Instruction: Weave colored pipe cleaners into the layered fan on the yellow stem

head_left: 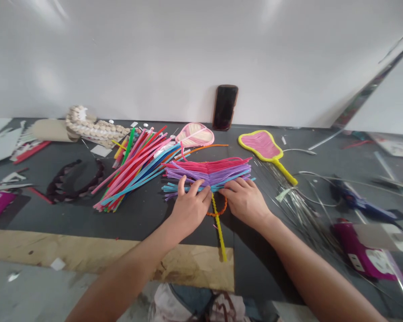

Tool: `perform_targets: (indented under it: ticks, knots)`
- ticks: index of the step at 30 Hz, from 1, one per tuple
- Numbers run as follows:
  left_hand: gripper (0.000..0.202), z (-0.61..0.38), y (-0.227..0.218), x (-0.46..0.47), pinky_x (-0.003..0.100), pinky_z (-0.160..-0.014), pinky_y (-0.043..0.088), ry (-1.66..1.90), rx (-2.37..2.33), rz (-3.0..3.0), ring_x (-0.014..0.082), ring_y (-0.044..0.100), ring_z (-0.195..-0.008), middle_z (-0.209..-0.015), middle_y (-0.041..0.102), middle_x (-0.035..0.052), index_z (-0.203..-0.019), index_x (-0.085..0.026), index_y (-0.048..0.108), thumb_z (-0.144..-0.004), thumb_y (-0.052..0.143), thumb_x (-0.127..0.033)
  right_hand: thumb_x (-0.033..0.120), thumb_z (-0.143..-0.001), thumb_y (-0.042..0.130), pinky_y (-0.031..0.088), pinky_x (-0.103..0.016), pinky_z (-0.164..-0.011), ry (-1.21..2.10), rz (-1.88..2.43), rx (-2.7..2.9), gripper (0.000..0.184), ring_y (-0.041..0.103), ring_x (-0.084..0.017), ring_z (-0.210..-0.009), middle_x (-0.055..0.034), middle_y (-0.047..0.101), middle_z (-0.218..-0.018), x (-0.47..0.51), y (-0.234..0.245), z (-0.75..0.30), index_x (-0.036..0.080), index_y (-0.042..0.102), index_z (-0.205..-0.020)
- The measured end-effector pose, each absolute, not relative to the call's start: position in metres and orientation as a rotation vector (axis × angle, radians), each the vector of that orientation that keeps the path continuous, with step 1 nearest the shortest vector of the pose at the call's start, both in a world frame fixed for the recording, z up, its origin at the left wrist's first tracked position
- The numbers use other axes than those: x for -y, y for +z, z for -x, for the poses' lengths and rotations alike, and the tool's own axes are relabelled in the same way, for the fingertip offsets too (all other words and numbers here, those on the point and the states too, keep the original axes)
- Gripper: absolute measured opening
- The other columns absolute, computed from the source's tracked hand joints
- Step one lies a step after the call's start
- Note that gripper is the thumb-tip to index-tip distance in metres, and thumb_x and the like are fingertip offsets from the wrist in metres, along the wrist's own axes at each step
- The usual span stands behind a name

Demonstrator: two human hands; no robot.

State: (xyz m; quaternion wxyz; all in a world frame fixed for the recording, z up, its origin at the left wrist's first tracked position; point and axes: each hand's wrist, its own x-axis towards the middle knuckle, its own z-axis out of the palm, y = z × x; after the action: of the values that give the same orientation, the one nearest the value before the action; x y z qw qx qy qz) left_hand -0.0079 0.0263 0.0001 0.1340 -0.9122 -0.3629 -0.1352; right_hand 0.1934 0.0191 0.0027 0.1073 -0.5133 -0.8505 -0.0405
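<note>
Rows of pink, purple and light blue pipe cleaners [206, 169] lie across the table in a shallow V, with a twisted yellow stem [219, 230] running down from their middle. My left hand [192, 203] pinches at the lower blue row just left of the stem, its outer fingers spread over the purple row. To the right of the stem, my right hand [245, 201] has its fingers closed on the same blue row. An orange pipe cleaner loop [225, 206] hangs between my hands, behind the yellow stem. My fingers partly hide the blue row.
A loose bundle of coloured pipe cleaners [134, 174] lies left, beside a dark headband [75, 190]. Behind are a pink-edged piece [195, 135] and a leaning phone [225, 107]. On the right are a yellow-rimmed pink piece [261, 144], thin wires [298, 210] and a glue gun [366, 203].
</note>
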Motion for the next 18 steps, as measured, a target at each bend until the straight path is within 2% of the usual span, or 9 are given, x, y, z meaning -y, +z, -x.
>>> perform_targets:
  ticks: [3,9,14,18]
  knots:
    - [0.026,0.008,0.001,-0.026,0.065,-0.108,0.023,-0.375,1.041,2.656,0.0278,0.054,-0.118,-0.118,0.07,0.0052,-0.106,-0.022,0.07,-0.095,0.047,-0.015,0.017,-0.089,0.055,0.03,-0.035,-0.075,-0.118,1.541,2.546,0.022,0.052,-0.021,-0.092,-0.0052,0.07,-0.097,-0.018,0.005,-0.191,0.024,0.073,-0.097]
    - [0.027,0.009,0.002,-0.027,0.064,-0.111,0.019,-0.362,1.042,2.67,0.0273,0.054,-0.119,-0.119,0.07,0.0049,-0.107,-0.021,0.07,-0.095,0.047,-0.016,0.019,-0.092,0.051,0.028,-0.035,-0.075,-0.141,1.624,2.51,0.026,0.052,-0.022,-0.094,-0.0046,0.069,-0.104,-0.015,0.004,-0.189,0.025,0.071,-0.109]
    - [0.025,0.009,0.003,-0.026,0.064,-0.111,0.02,-0.372,1.033,2.674,0.0279,0.054,-0.119,-0.119,0.07,0.0047,-0.106,-0.021,0.07,-0.096,0.047,-0.017,0.02,-0.092,0.051,0.03,-0.033,-0.075,-0.101,1.603,2.402,0.025,0.053,-0.02,-0.091,-0.0028,0.07,-0.101,-0.018,-0.002,-0.193,0.026,0.072,-0.106]
    - [0.027,0.009,0.002,-0.026,0.066,-0.111,0.019,-0.364,1.033,2.682,0.0282,0.054,-0.119,-0.119,0.07,0.0044,-0.107,-0.019,0.069,-0.097,0.044,-0.015,0.014,-0.092,0.047,0.031,-0.033,-0.074,-0.127,1.612,2.398,0.037,0.053,-0.02,-0.091,-0.0046,0.069,-0.105,-0.02,-0.005,-0.193,0.026,0.066,-0.122]
